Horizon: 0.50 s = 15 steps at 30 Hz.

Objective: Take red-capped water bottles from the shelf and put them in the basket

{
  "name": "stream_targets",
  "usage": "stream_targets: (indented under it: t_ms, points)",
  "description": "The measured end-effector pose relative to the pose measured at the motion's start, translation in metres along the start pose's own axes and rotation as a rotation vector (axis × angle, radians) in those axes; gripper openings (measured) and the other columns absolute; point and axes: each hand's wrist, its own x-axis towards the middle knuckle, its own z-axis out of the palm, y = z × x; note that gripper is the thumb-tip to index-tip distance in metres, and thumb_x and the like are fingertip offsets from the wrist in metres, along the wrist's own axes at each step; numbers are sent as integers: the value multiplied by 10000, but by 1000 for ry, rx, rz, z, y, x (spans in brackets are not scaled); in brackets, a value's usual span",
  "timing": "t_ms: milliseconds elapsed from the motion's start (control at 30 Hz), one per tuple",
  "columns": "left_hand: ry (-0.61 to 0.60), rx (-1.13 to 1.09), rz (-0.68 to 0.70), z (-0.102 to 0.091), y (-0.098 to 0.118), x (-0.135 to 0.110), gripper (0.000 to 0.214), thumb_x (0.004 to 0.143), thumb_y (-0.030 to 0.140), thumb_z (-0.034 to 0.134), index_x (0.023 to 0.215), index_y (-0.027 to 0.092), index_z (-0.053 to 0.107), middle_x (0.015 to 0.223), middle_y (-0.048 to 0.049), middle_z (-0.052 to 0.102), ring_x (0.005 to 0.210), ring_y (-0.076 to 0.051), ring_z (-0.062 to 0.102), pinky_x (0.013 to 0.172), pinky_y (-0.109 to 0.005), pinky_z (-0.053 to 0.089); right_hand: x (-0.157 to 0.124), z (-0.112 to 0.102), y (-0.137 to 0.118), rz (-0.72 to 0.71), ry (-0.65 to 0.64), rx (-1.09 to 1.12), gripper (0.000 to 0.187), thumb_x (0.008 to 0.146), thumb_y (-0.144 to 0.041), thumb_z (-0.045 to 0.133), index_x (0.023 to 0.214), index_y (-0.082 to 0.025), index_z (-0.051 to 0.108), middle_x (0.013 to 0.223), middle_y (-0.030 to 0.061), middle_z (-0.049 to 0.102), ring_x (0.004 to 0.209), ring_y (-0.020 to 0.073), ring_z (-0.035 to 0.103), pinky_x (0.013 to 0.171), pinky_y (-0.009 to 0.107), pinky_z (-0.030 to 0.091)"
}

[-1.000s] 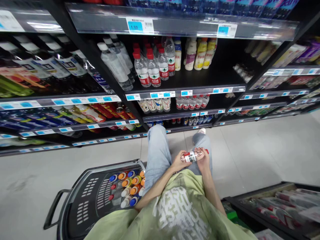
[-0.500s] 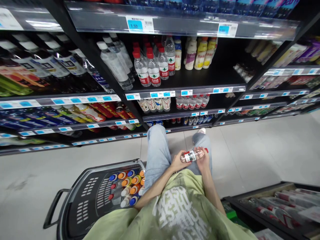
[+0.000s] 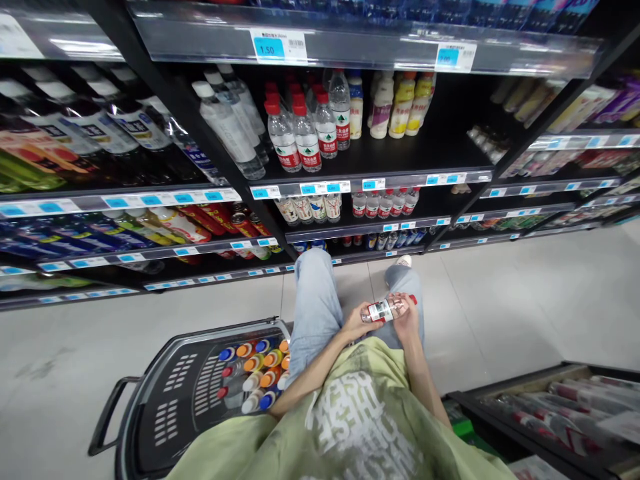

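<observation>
A small clear water bottle [image 3: 386,309] with a red cap and a red and white label lies sideways between both hands, in front of my waist. My left hand [image 3: 358,323] is closed round its bottom end. My right hand [image 3: 406,317] is closed round its cap end. Straight ahead, a shelf [image 3: 370,179] carries more red-capped water bottles [image 3: 302,139] of the same kind. A black shopping basket [image 3: 170,400] stands on the floor to my left, with several capped bottles [image 3: 256,373] upright in it.
Black shelving with drinks and blue price tags fills the upper view. White-capped bottles [image 3: 227,130] and yellow and white drink bottles [image 3: 400,107] flank the water. A dark bin of packaged goods [image 3: 555,407] sits at the lower right. Pale floor tiles lie between.
The bottle and both hands have risen slightly and the bottle has tilted a little. The basket and shelves stay put.
</observation>
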Motion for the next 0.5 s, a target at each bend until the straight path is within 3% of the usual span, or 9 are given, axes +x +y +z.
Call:
stream_targets:
  t_ms: [167, 300, 500]
  points:
    - [-24, -83, -69, 0, 4, -1, 478, 676, 433, 900, 981, 195, 619, 694, 14, 610, 606, -143, 516, 551, -293, 362, 0, -2, 0, 15, 18, -32, 230, 774, -372, 816, 887, -241, 665, 919, 8, 772, 967, 201, 778, 834, 312, 640]
    - [-46, -101, -157, 0, 8, -1, 507, 696, 516, 865, 1003, 195, 620, 691, -5, 644, 546, -131, 472, 511, -290, 305, 1, -2, 1, 12, 19, -41, 210, 776, -376, 795, 867, -247, 655, 919, 13, 772, 964, 207, 776, 840, 322, 641]
    - [-48, -194, -129, 1, 10, 1, 519, 648, 534, 902, 935, 202, 625, 698, -27, 663, 656, -184, 611, 590, -301, 466, 1, -2, 1, -9, 6, -84, 197, 792, -396, 767, 874, -256, 656, 928, 21, 773, 977, 221, 772, 858, 339, 638]
